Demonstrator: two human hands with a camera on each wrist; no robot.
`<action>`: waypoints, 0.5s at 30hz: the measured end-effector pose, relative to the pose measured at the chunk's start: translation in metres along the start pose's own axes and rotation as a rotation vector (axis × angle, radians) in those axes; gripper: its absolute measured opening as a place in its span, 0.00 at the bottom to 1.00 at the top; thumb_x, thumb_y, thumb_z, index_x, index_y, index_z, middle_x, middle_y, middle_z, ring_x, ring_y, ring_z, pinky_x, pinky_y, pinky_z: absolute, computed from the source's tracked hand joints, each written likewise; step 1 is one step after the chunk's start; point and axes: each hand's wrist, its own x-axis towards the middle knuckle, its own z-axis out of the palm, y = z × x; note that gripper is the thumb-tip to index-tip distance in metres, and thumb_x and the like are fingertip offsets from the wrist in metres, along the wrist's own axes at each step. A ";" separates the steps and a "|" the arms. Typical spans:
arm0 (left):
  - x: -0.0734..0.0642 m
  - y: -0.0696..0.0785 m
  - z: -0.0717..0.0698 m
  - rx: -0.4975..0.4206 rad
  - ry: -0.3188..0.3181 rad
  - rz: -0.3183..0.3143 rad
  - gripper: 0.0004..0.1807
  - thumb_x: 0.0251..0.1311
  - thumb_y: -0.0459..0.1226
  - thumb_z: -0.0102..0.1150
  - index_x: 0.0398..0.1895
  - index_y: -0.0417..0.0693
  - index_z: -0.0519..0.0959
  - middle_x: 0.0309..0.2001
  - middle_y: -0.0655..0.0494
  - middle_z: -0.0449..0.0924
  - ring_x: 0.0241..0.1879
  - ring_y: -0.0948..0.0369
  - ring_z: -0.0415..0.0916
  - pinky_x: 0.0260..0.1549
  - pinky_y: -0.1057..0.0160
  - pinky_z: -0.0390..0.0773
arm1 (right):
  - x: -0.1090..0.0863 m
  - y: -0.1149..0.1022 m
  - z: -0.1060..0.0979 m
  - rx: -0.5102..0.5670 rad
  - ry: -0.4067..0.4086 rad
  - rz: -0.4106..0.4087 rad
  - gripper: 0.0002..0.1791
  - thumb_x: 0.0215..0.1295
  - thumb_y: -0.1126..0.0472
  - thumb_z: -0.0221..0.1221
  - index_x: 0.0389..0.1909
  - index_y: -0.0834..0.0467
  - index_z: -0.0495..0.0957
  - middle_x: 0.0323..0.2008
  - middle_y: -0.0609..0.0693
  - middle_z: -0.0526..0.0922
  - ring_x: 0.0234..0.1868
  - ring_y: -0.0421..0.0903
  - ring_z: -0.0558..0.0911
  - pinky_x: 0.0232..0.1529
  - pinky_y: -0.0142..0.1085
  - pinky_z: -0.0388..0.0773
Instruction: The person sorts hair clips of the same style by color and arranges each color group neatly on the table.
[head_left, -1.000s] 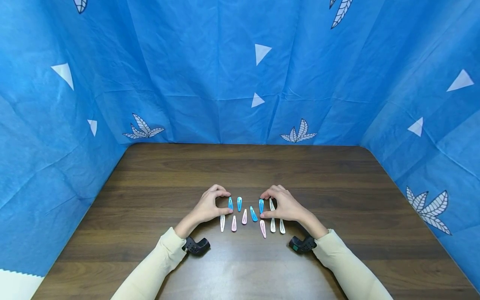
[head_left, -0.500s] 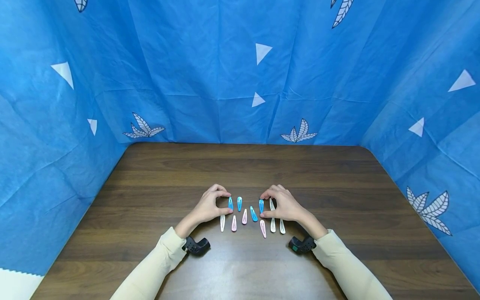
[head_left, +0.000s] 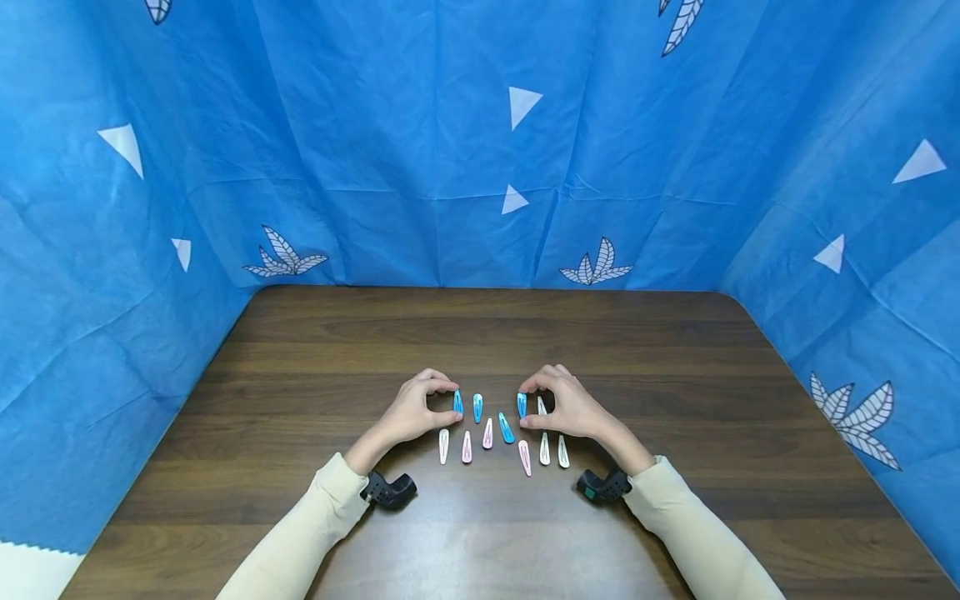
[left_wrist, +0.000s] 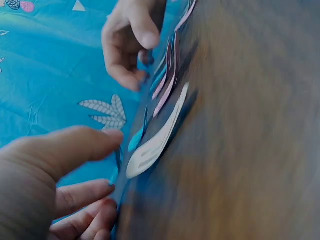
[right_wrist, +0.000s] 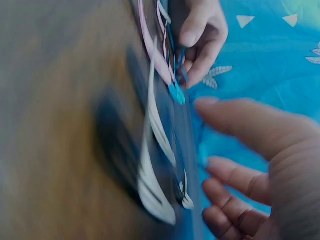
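Note:
In the head view my left hand [head_left: 408, 411] pinches a blue snap hair clip [head_left: 458, 403] by its two ends, between thumb and finger. Across from it my right hand [head_left: 572, 408] holds a second blue snap hair clip [head_left: 522, 406] the same way, thumb at the near end. Two other blue clips, one upright [head_left: 477, 408] and one slanted [head_left: 506, 427], lie between the hands. A white clip [head_left: 444, 447] lies just below the left thumb. Another white clip [head_left: 542, 406] is partly hidden by the right hand. Seen from the left wrist, the held clip is edge-on between the fingertips [left_wrist: 114, 138].
Pink clips [head_left: 467, 447] lie in the near row, one of them slanted [head_left: 524, 458]. Two white clips [head_left: 543, 450] rest below the right hand. All are on a brown wooden table [head_left: 480, 342], with a blue curtain [head_left: 420, 125] around its back and sides.
Both hands have risen slightly with the blue clips in their fingers. More of the white clip below the left thumb shows. The other clips have stayed in place.

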 end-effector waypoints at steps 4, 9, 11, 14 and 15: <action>0.004 0.000 -0.008 -0.064 0.005 0.003 0.23 0.49 0.36 0.73 0.50 0.36 0.82 0.45 0.49 0.81 0.45 0.54 0.78 0.50 0.55 0.78 | 0.007 0.001 -0.008 0.053 0.009 0.012 0.22 0.48 0.52 0.74 0.45 0.52 0.82 0.42 0.46 0.81 0.45 0.44 0.74 0.48 0.42 0.72; 0.013 0.000 -0.021 -0.105 0.028 0.017 0.23 0.49 0.34 0.73 0.50 0.32 0.81 0.40 0.46 0.83 0.40 0.54 0.79 0.45 0.56 0.81 | 0.021 -0.003 -0.019 0.070 0.012 0.026 0.23 0.50 0.54 0.73 0.47 0.56 0.81 0.40 0.47 0.82 0.43 0.46 0.75 0.47 0.43 0.74; 0.019 0.000 -0.026 -0.115 0.039 0.008 0.24 0.49 0.34 0.73 0.50 0.31 0.81 0.38 0.45 0.83 0.39 0.54 0.79 0.44 0.56 0.81 | 0.031 -0.006 -0.024 0.084 0.010 0.045 0.24 0.50 0.55 0.73 0.48 0.58 0.80 0.40 0.49 0.83 0.44 0.48 0.76 0.48 0.46 0.74; 0.029 0.000 -0.035 -0.127 0.053 -0.010 0.24 0.50 0.33 0.73 0.51 0.31 0.80 0.37 0.44 0.83 0.37 0.56 0.80 0.42 0.58 0.81 | 0.048 -0.011 -0.030 0.103 0.001 0.074 0.25 0.51 0.56 0.73 0.49 0.59 0.79 0.39 0.52 0.83 0.44 0.50 0.77 0.49 0.48 0.74; 0.032 0.001 -0.038 -0.135 0.056 -0.016 0.24 0.50 0.33 0.72 0.51 0.31 0.80 0.37 0.43 0.84 0.37 0.56 0.80 0.42 0.60 0.81 | 0.055 -0.013 -0.031 0.115 -0.002 0.080 0.25 0.51 0.57 0.73 0.49 0.60 0.79 0.40 0.53 0.83 0.44 0.52 0.78 0.49 0.48 0.75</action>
